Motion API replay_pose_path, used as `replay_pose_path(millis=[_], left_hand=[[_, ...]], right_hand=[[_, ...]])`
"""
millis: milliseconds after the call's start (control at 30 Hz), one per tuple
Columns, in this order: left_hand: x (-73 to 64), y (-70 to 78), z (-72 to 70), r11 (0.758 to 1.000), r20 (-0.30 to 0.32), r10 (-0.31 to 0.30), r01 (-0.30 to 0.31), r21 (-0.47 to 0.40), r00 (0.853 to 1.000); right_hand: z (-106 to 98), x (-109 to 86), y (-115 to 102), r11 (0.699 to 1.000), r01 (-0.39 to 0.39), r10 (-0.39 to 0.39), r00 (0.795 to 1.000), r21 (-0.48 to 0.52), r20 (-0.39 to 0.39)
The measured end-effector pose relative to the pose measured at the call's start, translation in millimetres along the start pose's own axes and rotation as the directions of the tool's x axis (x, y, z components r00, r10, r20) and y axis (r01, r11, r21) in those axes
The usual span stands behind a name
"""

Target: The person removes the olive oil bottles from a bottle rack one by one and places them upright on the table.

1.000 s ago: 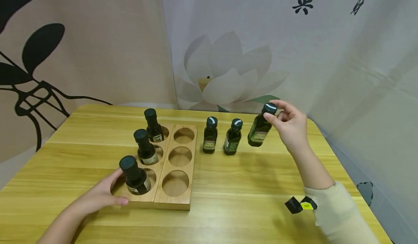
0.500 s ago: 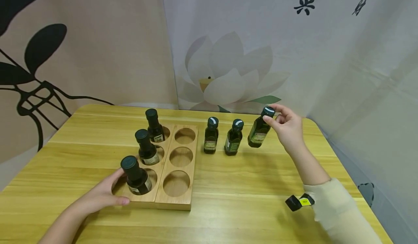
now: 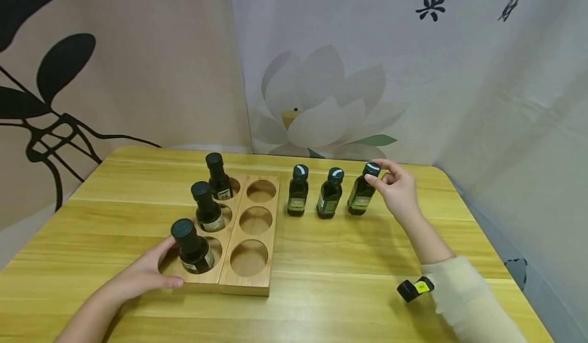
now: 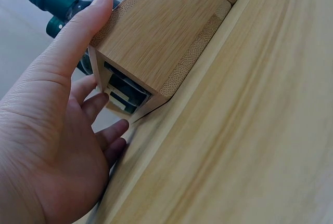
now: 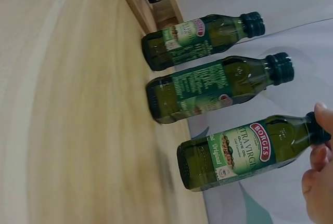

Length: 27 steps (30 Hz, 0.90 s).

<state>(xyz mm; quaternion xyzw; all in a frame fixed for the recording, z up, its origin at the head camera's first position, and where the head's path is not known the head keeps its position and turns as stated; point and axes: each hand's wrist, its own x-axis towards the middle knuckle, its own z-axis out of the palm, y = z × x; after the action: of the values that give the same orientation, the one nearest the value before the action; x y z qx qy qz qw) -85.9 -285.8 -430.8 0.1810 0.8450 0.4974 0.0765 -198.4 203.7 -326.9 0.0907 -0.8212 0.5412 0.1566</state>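
My right hand (image 3: 399, 190) pinches the dark cap of a small olive oil bottle (image 5: 234, 154) between thumb and fingers. That bottle leans slightly and hangs low at the table; whether its base touches is hard to tell. To its left stand two matching green bottles, the middle bottle (image 3: 329, 195) and the left bottle (image 3: 297, 192). My left hand (image 3: 142, 274) holds the near left corner of a wooden rack (image 3: 271, 230), thumb on the front and fingers along the side. The rack's left row carries three dark bottles, the nearest bottle (image 3: 195, 253) beside my left hand.
Three round holes, such as the near hole (image 3: 249, 258), are bare in the rack's right row. A wood-grain table (image 3: 321, 292) lies under everything. Behind it hangs a printed cloth (image 3: 184, 77). A black strap device (image 3: 413, 288) sits at my right sleeve.
My right hand has lowered the olive oil bottle and brought it slightly left, closer to the two standing bottles. The bottle is more upright. My left hand and the rack have stayed put.
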Motion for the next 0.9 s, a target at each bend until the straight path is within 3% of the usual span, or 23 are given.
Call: replay_pose_path(millis=[600,767,900], left_hand=[[0.7,-1.5,0.4,1.0,-0.003,0.001,-0.001,0.009,1.0],[0.9,-1.5,0.8,1.0,-0.005,0.004,-0.004,0.004,1.0],[1.1,-1.5,0.8,1.0,-0.007,0.003,-0.003,0.003,1.0]], right_hand=[[8,-4.6,12,0.999,-0.03,0.031,0.999,-0.042,0.022],[5,-6.3,5,0.995,0.018,-0.016,1.0,-0.094,0.025],[4,-8.9,-2,0.99,0.099,-0.102,0.995,-0.098,-0.023]])
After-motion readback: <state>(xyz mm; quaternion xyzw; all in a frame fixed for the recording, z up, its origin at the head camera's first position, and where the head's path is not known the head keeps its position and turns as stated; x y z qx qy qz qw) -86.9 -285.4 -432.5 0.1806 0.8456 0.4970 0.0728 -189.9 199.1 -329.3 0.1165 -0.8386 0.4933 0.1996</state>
